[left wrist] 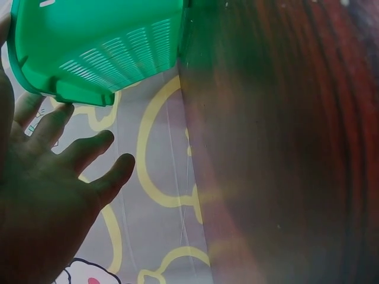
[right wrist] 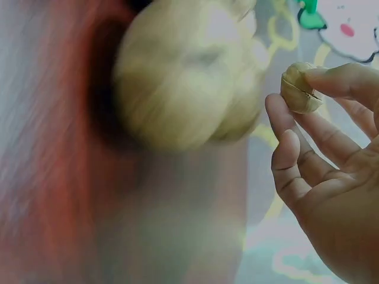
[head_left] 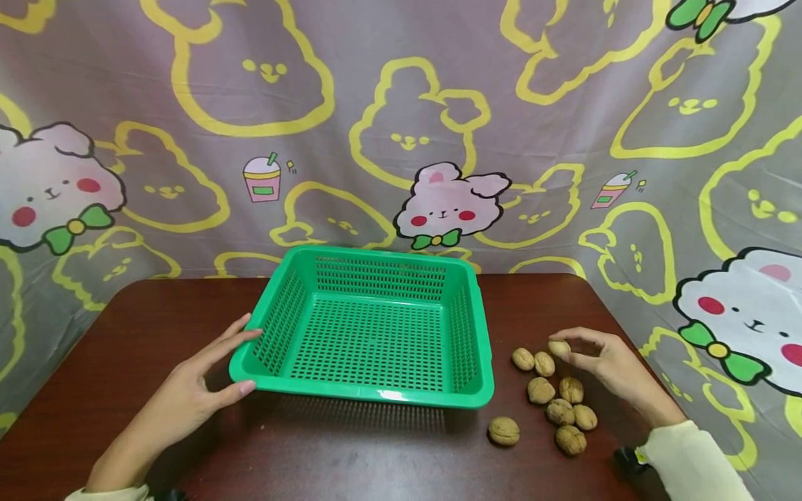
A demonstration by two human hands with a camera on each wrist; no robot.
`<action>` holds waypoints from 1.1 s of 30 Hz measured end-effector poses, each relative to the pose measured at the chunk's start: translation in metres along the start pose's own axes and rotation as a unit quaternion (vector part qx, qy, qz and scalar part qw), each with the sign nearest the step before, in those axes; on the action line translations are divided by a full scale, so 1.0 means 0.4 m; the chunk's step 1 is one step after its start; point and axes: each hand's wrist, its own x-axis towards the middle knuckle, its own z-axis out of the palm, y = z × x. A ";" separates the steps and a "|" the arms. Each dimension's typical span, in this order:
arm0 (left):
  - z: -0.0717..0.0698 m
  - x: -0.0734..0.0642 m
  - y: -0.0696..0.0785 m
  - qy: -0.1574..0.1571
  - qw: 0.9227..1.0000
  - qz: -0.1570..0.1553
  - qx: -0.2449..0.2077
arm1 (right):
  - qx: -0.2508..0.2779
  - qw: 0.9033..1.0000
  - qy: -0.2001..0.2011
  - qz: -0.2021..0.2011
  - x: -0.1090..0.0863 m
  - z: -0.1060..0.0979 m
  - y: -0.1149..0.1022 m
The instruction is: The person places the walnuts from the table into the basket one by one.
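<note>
Tan, round, hard-shelled walnut (head_left: 560, 348): sat at the fingertips, about three o'clock from the wide green plastic basket with slotted walls (head_left: 338, 390), twelve being the far side; the right wrist view showed its seam, and it looked raised.
Bare right hand (head_left: 610, 365): pinched that walnut between thumb and fingers.
Pinch: a light squeeze across the widest part looked sufficient (a round shell pressed hard might have squirted away).
Lift: straight up seemed wiser than a sideways drag, since the near neighbours could have rolled.
Eight loose tan-to-brown walnuts (head_left: 560, 412): seven lay grouped between about five and nine o'clock of the pinched one; the eighth lay alone at four o'clock of the basket, near its corner.
Bare left hand (head_left: 194, 390): held the basket's rim between eight and nine o'clock, thumb and fingers set about the corner, the outer fingers apart from it.
Steadying: a calm hold without downward pressure seemed right, as leaning on that lip could have tipped the basket.
Reddish-brown, wood-grained table (head_left: 351, 466): bore the basket and loose walnuts.
Grey cloth printed with yellow outlines and white rabbits (head_left: 370, 35): hung at twelve o'clock, behind everything.
</note>
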 end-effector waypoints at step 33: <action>0.007 0.003 -0.006 0.013 1.000 0.003 0.015 | 0.180 0.952 -0.219 -0.111 0.309 0.146 -0.499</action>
